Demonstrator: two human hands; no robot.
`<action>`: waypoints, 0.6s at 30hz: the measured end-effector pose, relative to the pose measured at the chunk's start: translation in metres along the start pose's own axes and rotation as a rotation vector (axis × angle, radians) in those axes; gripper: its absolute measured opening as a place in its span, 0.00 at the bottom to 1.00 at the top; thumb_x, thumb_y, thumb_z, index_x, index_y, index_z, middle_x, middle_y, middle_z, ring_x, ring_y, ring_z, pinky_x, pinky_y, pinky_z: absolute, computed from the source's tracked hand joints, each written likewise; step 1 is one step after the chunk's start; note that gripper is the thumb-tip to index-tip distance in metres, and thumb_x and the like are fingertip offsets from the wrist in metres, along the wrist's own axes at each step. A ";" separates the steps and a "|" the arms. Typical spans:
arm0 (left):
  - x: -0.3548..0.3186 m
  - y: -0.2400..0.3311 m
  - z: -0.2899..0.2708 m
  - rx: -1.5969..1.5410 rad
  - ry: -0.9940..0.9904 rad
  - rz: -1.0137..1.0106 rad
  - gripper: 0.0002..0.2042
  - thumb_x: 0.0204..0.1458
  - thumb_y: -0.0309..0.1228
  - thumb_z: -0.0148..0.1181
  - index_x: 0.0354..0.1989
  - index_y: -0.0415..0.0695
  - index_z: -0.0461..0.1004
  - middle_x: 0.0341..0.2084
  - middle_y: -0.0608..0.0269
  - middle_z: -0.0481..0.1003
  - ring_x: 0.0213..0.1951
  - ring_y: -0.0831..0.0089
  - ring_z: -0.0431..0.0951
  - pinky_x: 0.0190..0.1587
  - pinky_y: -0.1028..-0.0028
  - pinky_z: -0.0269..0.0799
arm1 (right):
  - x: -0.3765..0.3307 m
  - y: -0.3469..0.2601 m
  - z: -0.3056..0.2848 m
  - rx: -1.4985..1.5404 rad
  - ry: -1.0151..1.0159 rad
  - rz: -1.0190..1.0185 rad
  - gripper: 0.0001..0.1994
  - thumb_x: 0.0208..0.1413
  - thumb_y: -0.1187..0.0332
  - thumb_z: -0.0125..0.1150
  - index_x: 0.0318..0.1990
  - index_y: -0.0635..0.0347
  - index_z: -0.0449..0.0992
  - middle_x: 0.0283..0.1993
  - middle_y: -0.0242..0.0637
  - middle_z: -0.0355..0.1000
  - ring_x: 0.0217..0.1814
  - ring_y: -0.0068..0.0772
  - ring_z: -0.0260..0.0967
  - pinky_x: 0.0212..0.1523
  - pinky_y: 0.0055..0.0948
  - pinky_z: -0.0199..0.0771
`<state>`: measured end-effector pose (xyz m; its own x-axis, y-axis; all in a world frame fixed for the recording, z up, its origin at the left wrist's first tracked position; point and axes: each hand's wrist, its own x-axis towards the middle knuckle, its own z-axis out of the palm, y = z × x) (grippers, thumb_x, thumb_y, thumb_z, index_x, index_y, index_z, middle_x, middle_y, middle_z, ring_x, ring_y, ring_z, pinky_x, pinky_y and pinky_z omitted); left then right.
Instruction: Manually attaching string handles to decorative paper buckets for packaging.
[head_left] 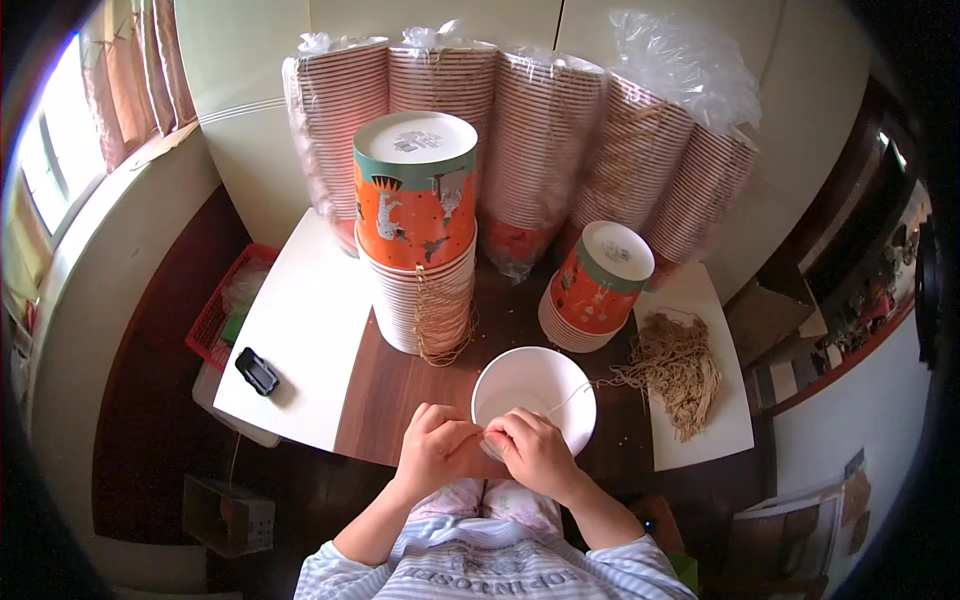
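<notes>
A white-lined paper bucket [535,375] is tilted with its open mouth toward me at the table's near edge. At its near left rim, my left hand [438,445] and my right hand [527,448] meet, fingers closed in a pinch. A thin tan cord [572,397] crosses the bucket's mouth from my right hand to a tangled pile of cords [678,370] on the right. What my left fingertips pinch is hidden. Ahead stands a tall stack of upturned orange and green buckets [416,225], with looped cords [440,315] hanging on its front.
A shorter bucket stack [600,285] stands right of centre. Several tall plastic-wrapped bucket stacks [545,140] line the back. On the white board at left lies a small black tray [257,371]; beyond its edge is a red basket [222,330]. A cardboard box [770,310] stands at right.
</notes>
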<state>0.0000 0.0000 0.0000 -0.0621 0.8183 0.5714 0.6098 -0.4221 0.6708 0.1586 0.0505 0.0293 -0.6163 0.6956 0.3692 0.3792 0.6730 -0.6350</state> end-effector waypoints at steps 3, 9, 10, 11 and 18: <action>0.004 0.002 -0.002 0.072 -0.001 0.039 0.09 0.32 0.24 0.63 0.26 0.45 0.75 0.26 0.64 0.69 0.30 0.66 0.68 0.30 0.72 0.67 | 0.003 0.001 0.000 -0.034 0.038 -0.058 0.03 0.46 0.73 0.56 0.27 0.58 0.69 0.27 0.35 0.68 0.30 0.41 0.66 0.33 0.33 0.64; 0.002 -0.020 -0.003 0.145 0.072 0.034 0.08 0.31 0.22 0.63 0.24 0.44 0.75 0.25 0.64 0.69 0.29 0.66 0.68 0.30 0.71 0.67 | 0.000 -0.003 -0.009 0.061 0.102 -0.069 0.03 0.47 0.73 0.53 0.28 0.58 0.66 0.27 0.36 0.66 0.31 0.41 0.64 0.34 0.34 0.62; 0.000 -0.025 0.000 0.146 0.073 0.033 0.08 0.31 0.22 0.63 0.24 0.44 0.75 0.25 0.64 0.69 0.29 0.66 0.68 0.30 0.71 0.67 | -0.002 -0.005 -0.010 0.062 0.102 -0.070 0.03 0.47 0.73 0.53 0.28 0.58 0.66 0.27 0.36 0.66 0.31 0.41 0.64 0.34 0.34 0.62; -0.004 -0.031 0.004 0.053 0.101 -0.033 0.08 0.32 0.21 0.63 0.25 0.44 0.75 0.24 0.64 0.69 0.28 0.68 0.68 0.29 0.73 0.66 | -0.005 -0.008 -0.010 0.087 0.084 -0.063 0.03 0.48 0.72 0.53 0.29 0.59 0.66 0.28 0.36 0.66 0.31 0.40 0.64 0.33 0.35 0.62; -0.023 -0.043 0.021 -0.372 0.138 -0.250 0.10 0.35 0.15 0.60 0.27 0.42 0.76 0.22 0.67 0.67 0.21 0.81 0.64 0.22 0.82 0.60 | -0.036 -0.013 0.007 -0.249 -0.007 -0.263 0.07 0.48 0.66 0.56 0.30 0.56 0.67 0.24 0.28 0.62 0.28 0.26 0.63 0.34 0.30 0.60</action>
<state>-0.0079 0.0078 -0.0522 -0.2909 0.8639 0.4112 0.2391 -0.3505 0.9055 0.1716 0.0147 0.0196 -0.7199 0.4889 0.4927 0.3628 0.8702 -0.3335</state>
